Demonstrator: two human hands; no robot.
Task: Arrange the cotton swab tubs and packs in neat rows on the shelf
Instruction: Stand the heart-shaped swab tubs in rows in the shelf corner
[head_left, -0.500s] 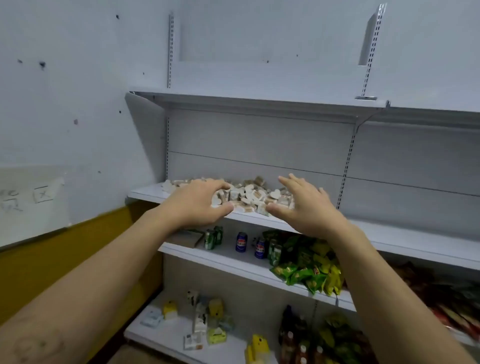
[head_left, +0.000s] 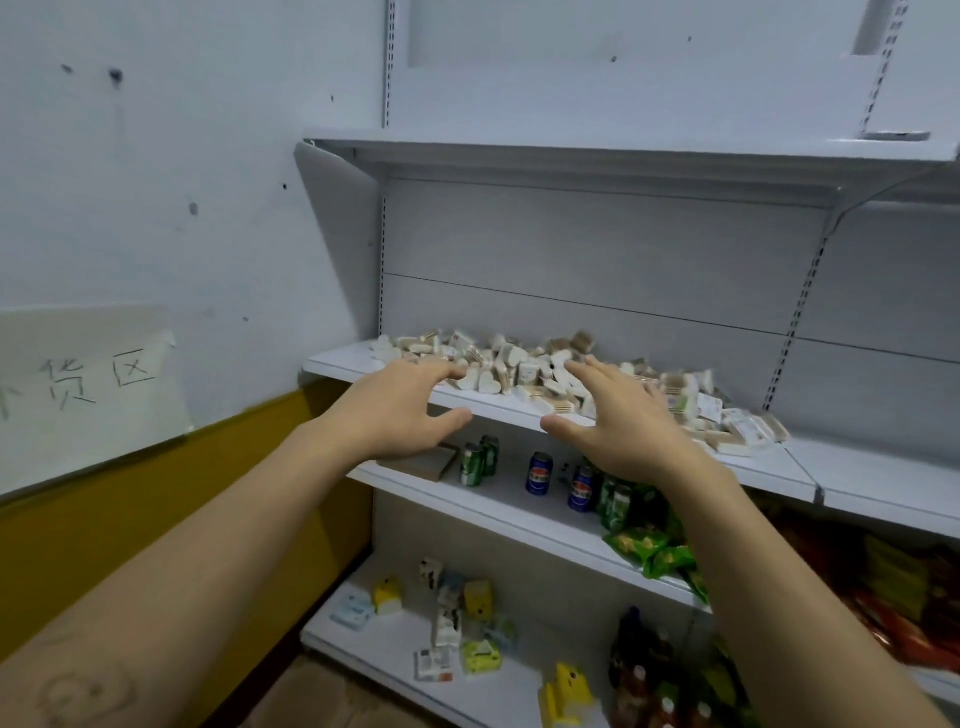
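My left hand (head_left: 400, 410) & right hand (head_left: 618, 421) are up at mid-frame. Both have fingers spread and thumbs out, w/ nothing held, palms toward the shelf (head_left: 498, 411). The cotton swab tubs and packs (head_left: 524, 371) lie in a loose heap on that shelf, centre of frame, trailing off to the right. Fingertips of both hands reach the heap's front edge; can't tell if they touch. Lower centre, next shelf down: green cans (head_left: 478, 462), blue cans (head_left: 540, 473), green snack bags (head_left: 644, 551). Bottom centre: small boxes (head_left: 457, 618). Left edge: handwritten sign (head_left: 83, 384).
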